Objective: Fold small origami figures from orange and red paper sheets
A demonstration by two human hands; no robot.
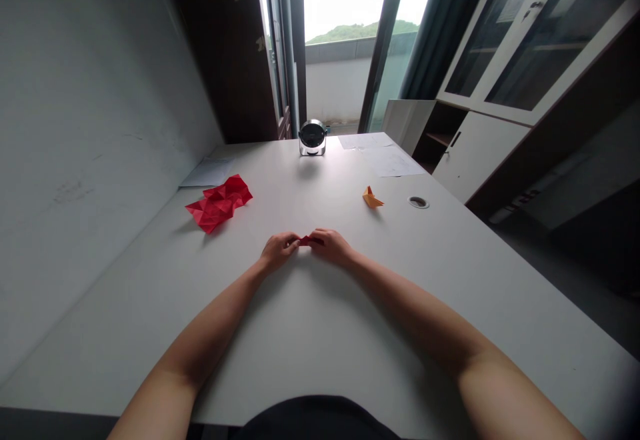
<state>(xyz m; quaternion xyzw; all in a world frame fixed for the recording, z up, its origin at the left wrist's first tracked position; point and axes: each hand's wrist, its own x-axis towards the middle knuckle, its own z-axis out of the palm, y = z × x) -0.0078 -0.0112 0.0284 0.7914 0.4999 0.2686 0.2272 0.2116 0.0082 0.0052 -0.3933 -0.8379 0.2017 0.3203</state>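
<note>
Both my hands rest on the white table [310, 333] near its middle, pinching a small folded red paper piece [310, 241] between them. My left hand [279, 249] grips its left end with curled fingers. My right hand [331, 246] grips its right end the same way. Most of the red piece is hidden by my fingers. A larger creased red paper sheet [219, 203] lies to the left, apart from my hands. A small orange folded paper figure [372, 198] sits to the right, further back.
A small round desk fan [313, 137] stands at the table's far edge. White paper sheets [383, 155] lie far right and another sheet [209, 172] far left. A cable hole [419, 202] is in the tabletop. A wall runs along the left; cabinets stand right.
</note>
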